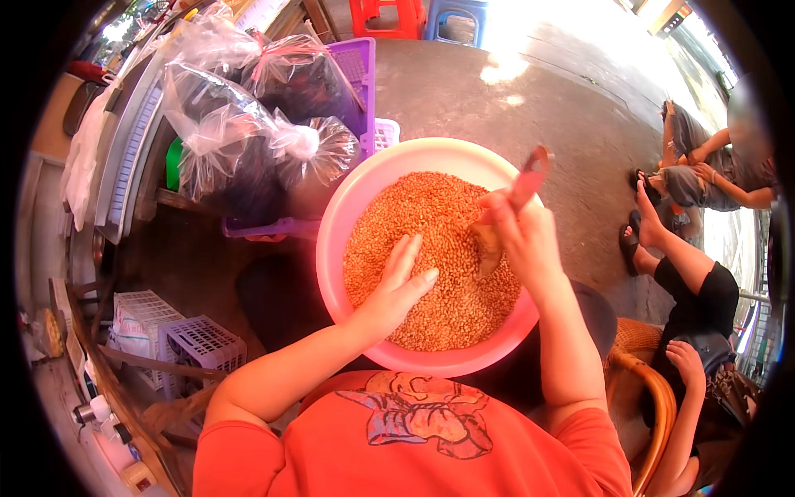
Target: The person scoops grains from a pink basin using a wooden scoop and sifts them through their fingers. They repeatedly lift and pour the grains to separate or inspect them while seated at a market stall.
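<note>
A wide pale plastic basin (338,273), tinted pink along its near side, sits at my lap. Small golden-brown grains (428,310) fill much of it. With its thumb spread from the fingers, my left hand (402,279) touches the grains near the middle and holds nothing. On the basin's right side, my right hand (525,233) grips a spoon-like utensil. The utensil's reddish handle (531,177) sticks up past the hand, and its yellowish lower end (487,248) meets the grains. How deep that end goes I cannot tell.
Tied clear plastic bags (248,143) of dark contents lie on a purple crate (363,81) at left. Smaller plastic baskets (202,348) stand lower left. Two seated people (695,279) are on the right, near a rattan chair (661,397). Red (391,25) and blue (456,22) stools stand ahead.
</note>
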{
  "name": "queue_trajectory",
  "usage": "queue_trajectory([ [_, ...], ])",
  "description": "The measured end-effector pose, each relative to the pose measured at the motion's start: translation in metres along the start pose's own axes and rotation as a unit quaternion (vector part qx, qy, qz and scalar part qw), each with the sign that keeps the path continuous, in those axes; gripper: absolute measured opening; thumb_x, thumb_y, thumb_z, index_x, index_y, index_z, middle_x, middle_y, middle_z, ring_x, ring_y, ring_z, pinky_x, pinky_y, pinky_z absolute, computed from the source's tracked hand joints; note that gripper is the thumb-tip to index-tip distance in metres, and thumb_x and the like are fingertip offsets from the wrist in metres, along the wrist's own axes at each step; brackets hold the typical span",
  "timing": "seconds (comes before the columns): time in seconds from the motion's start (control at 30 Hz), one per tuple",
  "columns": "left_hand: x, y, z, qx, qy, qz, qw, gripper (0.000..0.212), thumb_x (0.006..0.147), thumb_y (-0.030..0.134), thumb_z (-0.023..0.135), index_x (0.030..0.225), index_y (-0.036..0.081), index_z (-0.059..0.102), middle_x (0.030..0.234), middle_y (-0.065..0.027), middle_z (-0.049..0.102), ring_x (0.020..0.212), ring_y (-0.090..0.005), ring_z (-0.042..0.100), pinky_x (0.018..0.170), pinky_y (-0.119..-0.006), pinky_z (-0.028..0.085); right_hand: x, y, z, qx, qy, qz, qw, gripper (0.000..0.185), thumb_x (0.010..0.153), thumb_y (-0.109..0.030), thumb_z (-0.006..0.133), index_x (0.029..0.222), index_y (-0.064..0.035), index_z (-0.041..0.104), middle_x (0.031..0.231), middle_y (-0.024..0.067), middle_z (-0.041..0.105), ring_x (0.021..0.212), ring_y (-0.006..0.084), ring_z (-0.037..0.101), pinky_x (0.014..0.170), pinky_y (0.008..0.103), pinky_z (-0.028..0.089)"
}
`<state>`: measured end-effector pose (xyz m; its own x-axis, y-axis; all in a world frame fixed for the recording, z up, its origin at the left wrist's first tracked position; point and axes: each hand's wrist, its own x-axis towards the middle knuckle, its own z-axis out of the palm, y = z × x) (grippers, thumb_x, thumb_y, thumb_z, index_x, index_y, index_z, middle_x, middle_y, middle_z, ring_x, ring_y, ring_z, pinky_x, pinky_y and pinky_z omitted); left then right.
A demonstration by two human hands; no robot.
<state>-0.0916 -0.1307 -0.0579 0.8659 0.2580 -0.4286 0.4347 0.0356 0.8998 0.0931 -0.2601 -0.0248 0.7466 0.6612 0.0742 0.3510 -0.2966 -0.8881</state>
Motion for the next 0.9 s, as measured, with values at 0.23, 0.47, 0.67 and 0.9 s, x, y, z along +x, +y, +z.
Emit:
queue_trajectory([
  [0.23,-0.042,0.024,-0.031,-0.105,0.070,-0.053,0.991,0.071,0.099,0.035,0.047,0.154,0.006,0.012,0.161,-0.0154,0.000,0.149,-0.0239,-0.001,0.118,-0.039,0.002,-0.001,-0.009,-0.039,-0.208,-0.106,0.026,0.972,0.027,0.092,-0.025,0.062,0.087,0.0017,0.063,0.065,0.0187,0.059,0.063,0.0298,0.063,0.060,0.0387,0.048],
  [0.47,-0.046,0.021,-0.014,-0.386,0.093,-0.239,0.886,0.081,0.097,0.058,0.036,0.155,0.015,0.000,0.162,-0.0072,0.000,0.149,-0.0266,0.003,0.112,-0.061,-0.009,-0.012,0.007,0.002,-0.122,-0.353,0.050,0.926,0.033,0.089,-0.030,0.068,0.080,0.0009,0.062,0.063,0.0166,0.061,0.051,0.0250,0.060,0.054,0.0369,0.049],
  [0.67,-0.012,-0.007,0.013,-0.544,0.046,-0.219,0.809,0.059,0.102,0.050,0.027,0.148,0.014,0.028,0.148,-0.0102,0.041,0.138,-0.0313,0.037,0.109,-0.057,0.033,-0.008,0.005,0.013,0.002,-0.250,0.146,0.957,0.031,0.092,-0.028,0.066,0.082,0.0004,0.061,0.061,0.0043,0.056,0.049,0.0115,0.053,0.047,0.0319,0.043],
  [0.9,-0.011,0.031,0.022,-0.531,0.037,-0.186,0.826,0.062,0.100,0.052,0.032,0.150,0.016,0.026,0.154,-0.0064,0.030,0.142,-0.0302,0.030,0.113,-0.061,0.019,-0.005,0.002,0.007,0.145,-0.117,0.036,0.982,0.024,0.100,-0.021,0.053,0.084,-0.0038,0.059,0.069,-0.0020,0.055,0.059,0.0054,0.050,0.052,0.0212,0.037],
])
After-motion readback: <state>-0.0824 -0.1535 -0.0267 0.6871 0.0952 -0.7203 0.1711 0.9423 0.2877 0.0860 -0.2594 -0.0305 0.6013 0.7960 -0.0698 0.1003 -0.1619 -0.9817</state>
